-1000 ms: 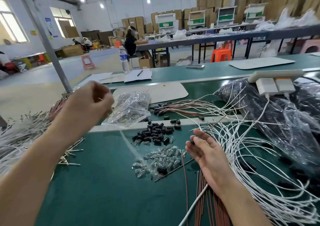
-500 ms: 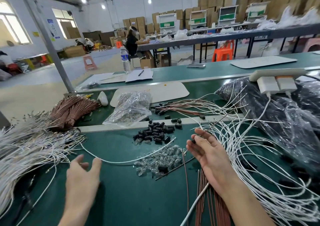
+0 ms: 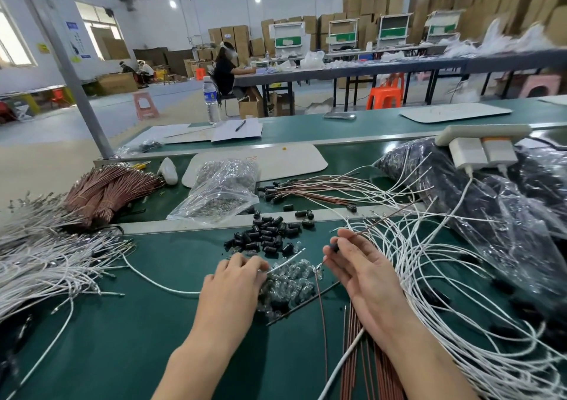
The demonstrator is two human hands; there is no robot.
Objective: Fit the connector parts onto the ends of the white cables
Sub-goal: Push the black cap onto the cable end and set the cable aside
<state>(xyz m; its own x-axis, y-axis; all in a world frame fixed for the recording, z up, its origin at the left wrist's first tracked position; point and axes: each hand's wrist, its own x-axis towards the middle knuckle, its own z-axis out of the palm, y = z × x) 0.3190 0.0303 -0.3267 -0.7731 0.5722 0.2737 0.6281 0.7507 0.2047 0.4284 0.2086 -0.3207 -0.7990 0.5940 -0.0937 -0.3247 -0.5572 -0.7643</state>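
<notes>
My left hand (image 3: 233, 280) lies fingers-down at the near edge of a pile of small clear connector parts (image 3: 288, 286). A white cable (image 3: 159, 283) runs under it, and the cable's end pokes out past the fingertips. My right hand (image 3: 365, 277) is held palm-left just right of the pile. It pinches a small black connector part (image 3: 334, 247) between thumb and forefinger, and a thin brown wire trails from that part. A heap of black connector parts (image 3: 267, 234) sits behind the clear ones.
Loose white cables (image 3: 429, 277) sprawl to the right, and a white cable bundle (image 3: 40, 264) lies at the left. Brown wires (image 3: 362, 363) lie under my right wrist, with a tied brown bundle (image 3: 104, 191) back left. Plastic bags of parts (image 3: 221, 191) and dark bags (image 3: 491, 215) stand behind.
My left hand dropped from up at the left to the table. It then slid right to the clear parts pile, bringing the white cable's end along. My right hand barely moved.
</notes>
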